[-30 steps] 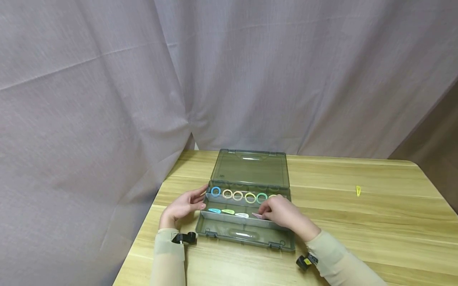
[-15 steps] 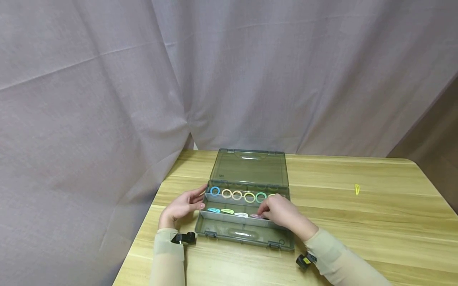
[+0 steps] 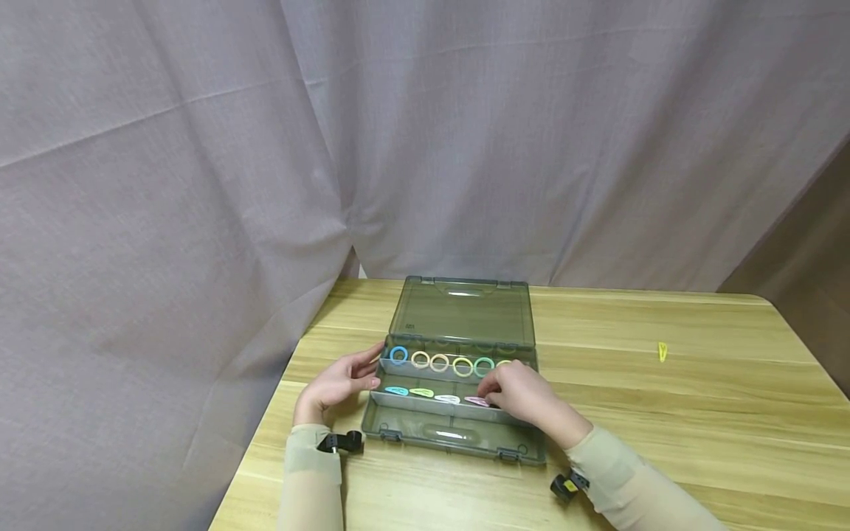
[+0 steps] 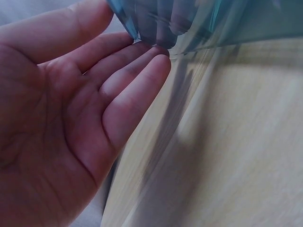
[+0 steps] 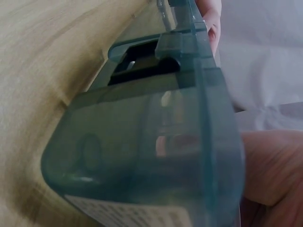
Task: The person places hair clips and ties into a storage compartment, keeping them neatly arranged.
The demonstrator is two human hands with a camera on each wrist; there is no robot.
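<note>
My left hand is at the left side of a translucent grey-green organizer box. In the left wrist view its fairly straight fingers touch the box wall, thumb at the edge. My right hand reaches into the middle compartment, its curled fingertips at the right end of a pink hair clip; the box hides them in the right wrist view. Left of that clip lie a white hair clip, a lime hair clip and a blue hair clip in a row.
Several coloured rings, a blue ring leftmost, line the back compartment. The box's lid lies open toward the curtain. A yellow hair clip lies on the wooden table at the right.
The pink hair clip has turned slightly and more of it shows beside my right fingers. My left hand keeps its place on the box.
</note>
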